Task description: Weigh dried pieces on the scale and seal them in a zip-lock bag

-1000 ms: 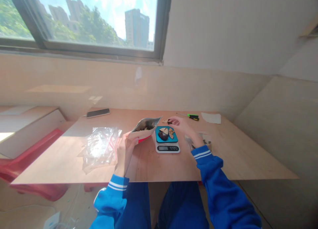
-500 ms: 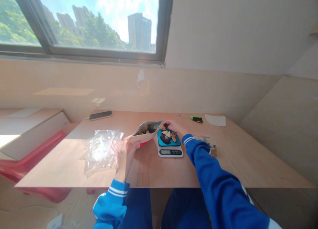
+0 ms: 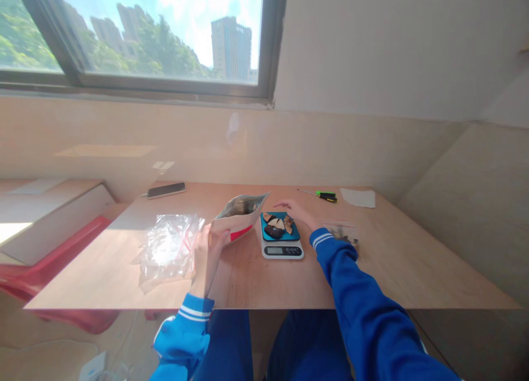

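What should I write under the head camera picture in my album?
Left hand holds an open pouch beside a scale bearing dark and pale pieces; right hand nearby.

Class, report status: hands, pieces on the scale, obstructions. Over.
Left hand gripping open pouch. Right hand open near scale. Pieces on blue plate. Pouch perhaps crowding scale's left side.

The scale (image 3: 282, 251) stands on the table (image 3: 248, 284), pieces (image 3: 274, 231) on its plate. Left of it is the pouch (image 3: 233, 222), in the left hand (image 3: 212, 240). Left of these 2 lie bags (image 3: 167, 249), with the phone (image 3: 166, 190) behind. The right hand (image 3: 296, 210) is at the scale's rear right. Farther back and right lie tools (image 3: 326, 196), then paper (image 3: 357, 197). A filled bag (image 3: 345, 233) lies right of the scale, partly hidden by the sleeve (image 3: 335, 250).
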`<state>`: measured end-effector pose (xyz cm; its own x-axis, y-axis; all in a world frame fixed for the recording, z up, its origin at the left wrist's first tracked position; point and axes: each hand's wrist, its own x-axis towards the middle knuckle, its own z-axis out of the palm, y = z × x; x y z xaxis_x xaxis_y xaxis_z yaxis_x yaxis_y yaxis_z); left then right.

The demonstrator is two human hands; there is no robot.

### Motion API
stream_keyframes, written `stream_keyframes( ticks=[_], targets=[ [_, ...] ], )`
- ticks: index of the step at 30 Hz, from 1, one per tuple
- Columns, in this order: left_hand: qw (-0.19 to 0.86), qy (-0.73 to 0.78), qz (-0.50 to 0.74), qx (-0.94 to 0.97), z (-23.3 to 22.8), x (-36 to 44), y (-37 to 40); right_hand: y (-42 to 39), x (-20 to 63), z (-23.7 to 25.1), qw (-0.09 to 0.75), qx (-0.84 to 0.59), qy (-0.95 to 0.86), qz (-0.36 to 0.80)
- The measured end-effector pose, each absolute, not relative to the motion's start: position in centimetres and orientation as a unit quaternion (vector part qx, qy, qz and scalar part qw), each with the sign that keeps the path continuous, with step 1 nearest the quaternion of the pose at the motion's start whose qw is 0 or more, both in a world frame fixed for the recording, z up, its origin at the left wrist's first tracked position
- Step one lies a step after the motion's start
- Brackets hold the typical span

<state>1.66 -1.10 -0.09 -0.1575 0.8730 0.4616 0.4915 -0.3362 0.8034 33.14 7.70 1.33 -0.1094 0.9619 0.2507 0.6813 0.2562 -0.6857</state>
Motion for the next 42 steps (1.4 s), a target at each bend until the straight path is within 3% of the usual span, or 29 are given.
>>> stream_keyframes(
  ticks=[10,26,42],
  targets=[
    [0.18,0.564,0.524,0.612,0.7,1.3,0.1,2.2,33.3,2.4,0.386,-0.568,-0.7,0.196],
    [0.164,0.612,0.502,0.588,0.9,1.1,2.6,-8.1,34.4,-1.0,0.398,-0.58,-0.687,0.184],
    [0.2,0.587,0.499,0.605,1.0,2.4,6.0,-17.4,34.2,-0.9,0.369,-0.651,-0.662,0.032]
  ],
)
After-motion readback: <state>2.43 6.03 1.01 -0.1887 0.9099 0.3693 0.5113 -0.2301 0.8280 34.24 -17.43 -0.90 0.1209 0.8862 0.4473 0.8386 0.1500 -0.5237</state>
